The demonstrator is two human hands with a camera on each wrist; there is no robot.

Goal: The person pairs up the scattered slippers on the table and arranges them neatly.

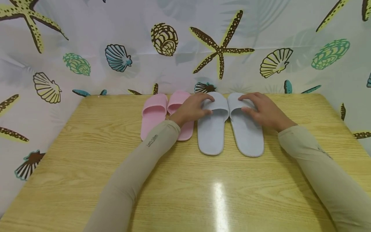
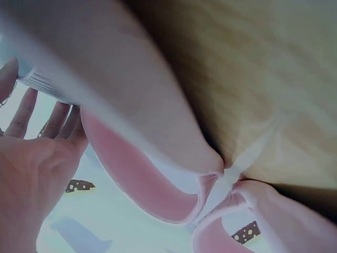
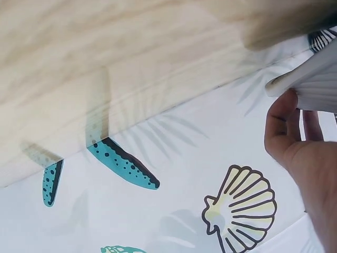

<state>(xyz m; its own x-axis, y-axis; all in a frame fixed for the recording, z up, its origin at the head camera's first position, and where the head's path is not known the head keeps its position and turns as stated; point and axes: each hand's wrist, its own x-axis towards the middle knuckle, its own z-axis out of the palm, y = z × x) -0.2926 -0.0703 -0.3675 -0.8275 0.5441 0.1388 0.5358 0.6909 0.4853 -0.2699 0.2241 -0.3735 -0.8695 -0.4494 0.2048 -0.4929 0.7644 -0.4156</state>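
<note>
Two pale grey slippers stand side by side, heels toward me. My left hand (image 1: 192, 109) holds the strap of the left grey slipper (image 1: 211, 135), its thumb at the strap's rear edge and its fingers on top. On the other side, my right hand (image 1: 268, 111) grips the strap of the right grey slipper (image 1: 250, 138) in the same way. Its thumb and fingers meet the slipper's edge in the right wrist view, where the hand (image 3: 305, 153) is partly cut off. Beneath the left forearm lies a pink pair, the left pink slipper (image 1: 155, 117) and the partly covered right pink slipper (image 1: 189, 130).
All the slippers are at the back of a wooden table (image 1: 174, 193). Right behind them hangs a white cloth (image 1: 139, 29) printed with shells and starfish, which also lines both sides. A light reflection shows on the wood near the front.
</note>
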